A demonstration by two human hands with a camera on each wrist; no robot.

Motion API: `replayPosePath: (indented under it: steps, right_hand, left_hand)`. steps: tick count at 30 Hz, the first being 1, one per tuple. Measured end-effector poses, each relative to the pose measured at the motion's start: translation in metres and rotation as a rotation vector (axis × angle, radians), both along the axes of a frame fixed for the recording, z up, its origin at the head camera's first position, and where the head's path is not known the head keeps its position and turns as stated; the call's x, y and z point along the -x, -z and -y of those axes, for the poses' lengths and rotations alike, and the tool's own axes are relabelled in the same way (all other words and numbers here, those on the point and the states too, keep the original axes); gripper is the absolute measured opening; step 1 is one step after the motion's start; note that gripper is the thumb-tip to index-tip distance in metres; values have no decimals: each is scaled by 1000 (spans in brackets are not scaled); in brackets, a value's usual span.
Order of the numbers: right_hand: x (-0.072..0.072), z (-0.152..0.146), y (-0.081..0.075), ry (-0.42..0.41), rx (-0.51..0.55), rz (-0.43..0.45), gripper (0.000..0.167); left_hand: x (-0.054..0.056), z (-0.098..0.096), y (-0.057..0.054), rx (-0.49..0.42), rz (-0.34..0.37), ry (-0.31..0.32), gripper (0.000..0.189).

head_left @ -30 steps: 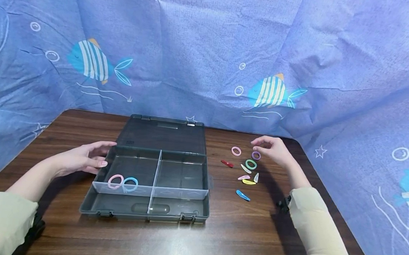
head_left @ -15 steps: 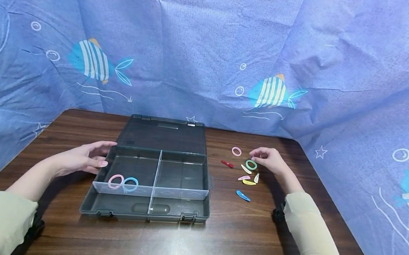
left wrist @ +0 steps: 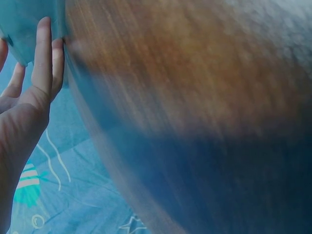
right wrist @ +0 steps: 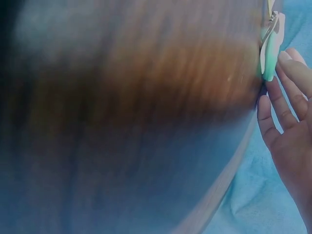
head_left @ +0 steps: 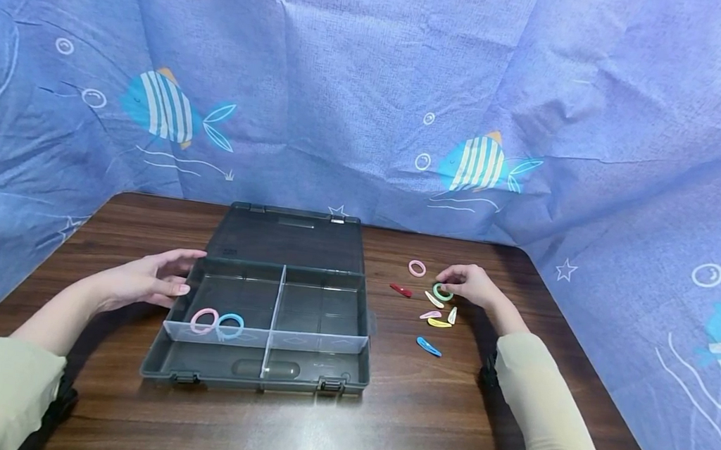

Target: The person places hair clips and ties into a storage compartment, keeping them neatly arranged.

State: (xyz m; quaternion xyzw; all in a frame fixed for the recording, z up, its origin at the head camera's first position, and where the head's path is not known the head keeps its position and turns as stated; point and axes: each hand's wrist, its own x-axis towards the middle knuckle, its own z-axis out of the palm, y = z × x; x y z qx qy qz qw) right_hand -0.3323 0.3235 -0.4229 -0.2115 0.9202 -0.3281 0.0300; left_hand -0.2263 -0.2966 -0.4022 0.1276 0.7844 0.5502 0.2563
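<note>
In the head view my left hand (head_left: 146,280) rests against the left side of a grey plastic organizer box (head_left: 253,379), its thumb by the rim. The left wrist view shows fairly straight fingers (left wrist: 43,53) touching the box wall. The box's lid (head_left: 289,237) lies back. A pink hair tie (head_left: 203,321) and a blue hair tie (head_left: 230,325) are in the back-left compartment. My right hand (head_left: 473,289) has its thumb and fingertips at a green hair tie (head_left: 442,295); whether it pinches the tie is hidden. The purple hair tie does not show clearly.
A pink hair tie (head_left: 417,268) lies beyond the right hand. Around it are a red snap clip (head_left: 400,289), a yellow clip (head_left: 439,323), a blue clip (head_left: 428,346) and several pale or pink ones. A fish-print cloth (head_left: 345,97) hangs behind the table.
My right hand has come down over the purple hair tie's spot, then shifted slightly towards me to the green hair tie. The purple one has dropped from sight. My left hand stays put.
</note>
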Motion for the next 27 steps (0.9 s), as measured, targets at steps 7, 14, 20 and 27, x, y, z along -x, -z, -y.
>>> replayPosePath:
  steps: [7, 14, 20, 27]
  right_hand:
    - [4, 1, 0, 1, -85, -26, 14]
    - [6, 5, 1, -15, -150, -44, 12]
    - [6, 6, 2, -12, -159, -37, 9]
    - [8, 6, 2, -9, -166, -34, 7]
  left_hand:
    - [0, 0, 0, -7, 5, -1, 73]
    - [-1, 0, 0, -7, 0, 3, 73]
    - [-1, -1, 0, -8, 0, 4, 73]
    - [0, -1, 0, 0, 0, -4, 74]
